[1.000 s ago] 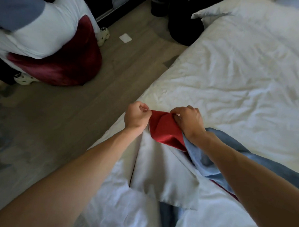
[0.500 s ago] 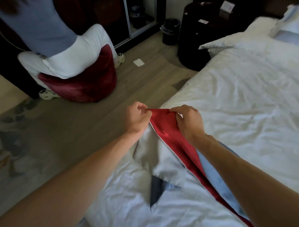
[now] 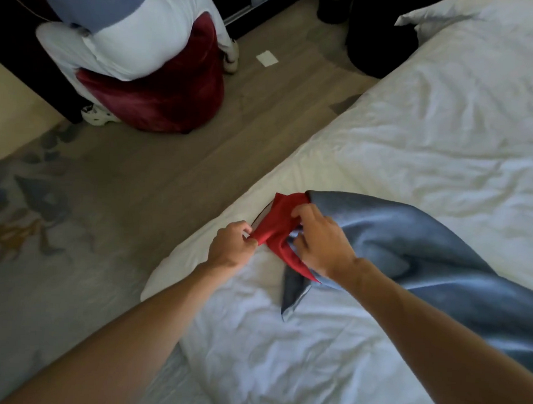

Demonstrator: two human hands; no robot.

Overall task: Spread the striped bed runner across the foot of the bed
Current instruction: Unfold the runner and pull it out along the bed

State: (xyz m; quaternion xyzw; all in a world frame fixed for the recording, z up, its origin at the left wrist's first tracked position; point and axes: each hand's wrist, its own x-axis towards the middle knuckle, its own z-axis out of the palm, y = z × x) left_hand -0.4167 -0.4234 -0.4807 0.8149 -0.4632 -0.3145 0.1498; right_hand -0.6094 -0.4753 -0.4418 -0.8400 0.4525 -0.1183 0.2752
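Bedroom: white-sheeted bed [image 3: 429,141], pillow [image 3: 426,16]

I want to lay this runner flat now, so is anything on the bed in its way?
Nothing visible is. The left hand and right hand grip the runner at its red end, and no object lies on the part of the bed shown; the pillow sits far up it.
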